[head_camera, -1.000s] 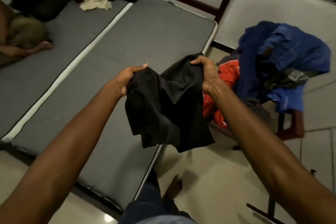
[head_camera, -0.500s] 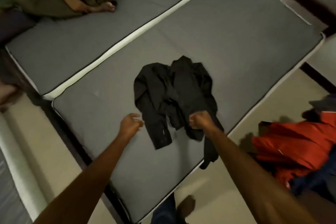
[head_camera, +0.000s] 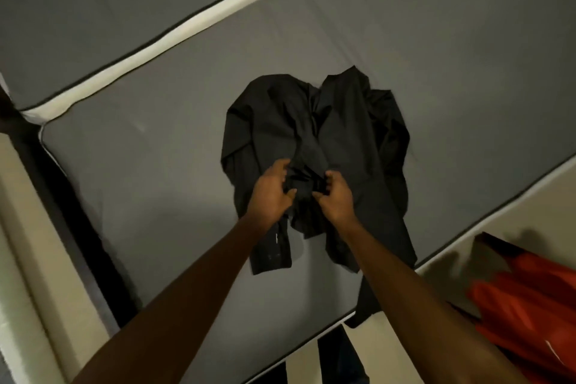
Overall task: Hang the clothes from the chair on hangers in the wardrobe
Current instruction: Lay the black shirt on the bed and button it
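Observation:
A crumpled black shirt lies on the nearer grey mattress, with one sleeve trailing over the mattress's near edge. Both my hands are on its lower middle, close together. My left hand rests on the cloth with fingers loosely spread. My right hand has its fingers and thumb curled into a bunched fold of the shirt. A red garment lies at the lower right, partly cut off by the frame. Neither a hanger nor the wardrobe is in view.
A second grey mattress lies alongside at the upper left, with white piping between the two. Pale floor shows at the left and beyond the near edge. My feet stand at the bottom centre.
The shirt went from held up in both hands to lying on the mattress. My view dropped closer over it, and both hands moved together onto its middle.

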The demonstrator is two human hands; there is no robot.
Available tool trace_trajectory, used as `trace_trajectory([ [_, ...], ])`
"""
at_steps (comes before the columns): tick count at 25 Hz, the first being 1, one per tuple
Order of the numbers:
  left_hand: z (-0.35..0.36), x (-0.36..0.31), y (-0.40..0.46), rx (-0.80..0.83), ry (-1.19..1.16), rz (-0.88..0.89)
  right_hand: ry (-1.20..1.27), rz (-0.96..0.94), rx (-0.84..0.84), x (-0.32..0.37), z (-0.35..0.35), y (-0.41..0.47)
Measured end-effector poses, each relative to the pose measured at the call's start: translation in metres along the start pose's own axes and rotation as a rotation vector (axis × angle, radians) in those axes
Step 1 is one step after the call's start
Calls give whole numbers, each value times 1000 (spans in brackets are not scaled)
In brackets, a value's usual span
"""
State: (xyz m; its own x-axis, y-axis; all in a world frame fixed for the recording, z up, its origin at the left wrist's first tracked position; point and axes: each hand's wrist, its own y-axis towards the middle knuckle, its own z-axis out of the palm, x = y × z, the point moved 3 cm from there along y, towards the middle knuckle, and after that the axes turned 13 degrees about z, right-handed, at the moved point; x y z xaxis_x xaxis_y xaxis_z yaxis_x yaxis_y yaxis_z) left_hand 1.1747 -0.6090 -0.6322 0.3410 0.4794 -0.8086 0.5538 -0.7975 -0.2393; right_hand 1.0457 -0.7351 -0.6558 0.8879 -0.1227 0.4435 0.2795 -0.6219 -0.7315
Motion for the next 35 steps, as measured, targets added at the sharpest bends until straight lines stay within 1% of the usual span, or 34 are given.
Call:
trace_trajectory([
  [1,8,4,17,26,58,59,-173,-26,-79,7,3,19],
  [2,18,11,32,78,124,110,-354,-11,-155,9,4,35],
  [3,28,14,45,159,218,138,-492,9,-199,8,4,46],
  [4,40,18,58,243,341,146,-576,16,-222,4,3,54],
  [5,49,19,69,319,474,135,-616,2,-228,-1,-1,58],
  [6,56,21,80,350,596,119,-598,-36,-225,-9,-7,64],
  [7,61,23,90,351,682,82,-547,-104,-225,-16,-16,73],
  [8,63,26,97,338,705,38,-477,-159,-222,-25,-27,79],
  [9,59,26,101,308,672,-13,-421,-171,-226,-34,-41,85],
  [10,53,29,103,239,587,-51,-363,-156,-250,-40,-55,88],
  [11,44,35,103,121,463,-97,-279,-109,-265,-49,-68,93],
  [13,14,49,96,-222,167,-249,-10,34,-256,-68,-93,99],
  [14,-5,57,91,-389,3,-320,136,107,-234,-73,-103,99],
  [15,-25,63,85,-500,-125,-366,275,158,-198,-76,-110,100],
  [17,-58,69,74,-595,-307,-408,494,181,-37,-70,-120,102],
  [18,-70,72,72,-626,-419,-442,524,139,44,-59,-121,100],
  [19,-83,69,69,-672,-531,-485,490,57,88,-48,-121,97],
  [20,-92,68,67,-725,-629,-528,374,-38,72,-37,-120,95],
  [21,-101,61,65,-771,-715,-565,204,-125,-12,-28,-119,95],
  [22,-106,51,64,-796,-806,-581,21,-210,-137,-17,-121,94],
  [23,-110,42,64,-806,-903,-587,-98,-266,-276,-6,-126,94],
  [24,-112,33,63,-804,-1036,-573,-103,-292,-363,6,-129,91],
  [25,-114,22,62,-776,-1155,-552,-45,-301,-408,17,-131,88],
  [26,-115,13,60,-750,-1257,-518,89,-287,-399,27,-130,84],
  [27,-114,8,56,-730,-1304,-497,277,-246,-345,33,-125,79],
  [28,-110,8,53,-715,-1313,-491,428,-190,-289,32,-117,76],
  [29,-105,10,50,-699,-1261,-499,492,-129,-246,28,-108,73],
  [30,-100,14,46,-692,-1182,-525,432,-79,-201,20,-96,73],
  [31,-95,15,41,-676,-1115,-537,242,-32,-147,9,-83,72],
  [32,-86,13,39,-648,-1049,-528,-36,10,-79,0,-72,68],
  [33,-80,9,38,-594,-964,-491,-308,5,-52,-8,-61,62],
  [34,-75,3,38,-518,-856,-430,-464,-42,-95,-11,-53,54],
  [35,-71,-6,39,-434,-747,-351,-473,-120,-173,-8,-47,42],
])
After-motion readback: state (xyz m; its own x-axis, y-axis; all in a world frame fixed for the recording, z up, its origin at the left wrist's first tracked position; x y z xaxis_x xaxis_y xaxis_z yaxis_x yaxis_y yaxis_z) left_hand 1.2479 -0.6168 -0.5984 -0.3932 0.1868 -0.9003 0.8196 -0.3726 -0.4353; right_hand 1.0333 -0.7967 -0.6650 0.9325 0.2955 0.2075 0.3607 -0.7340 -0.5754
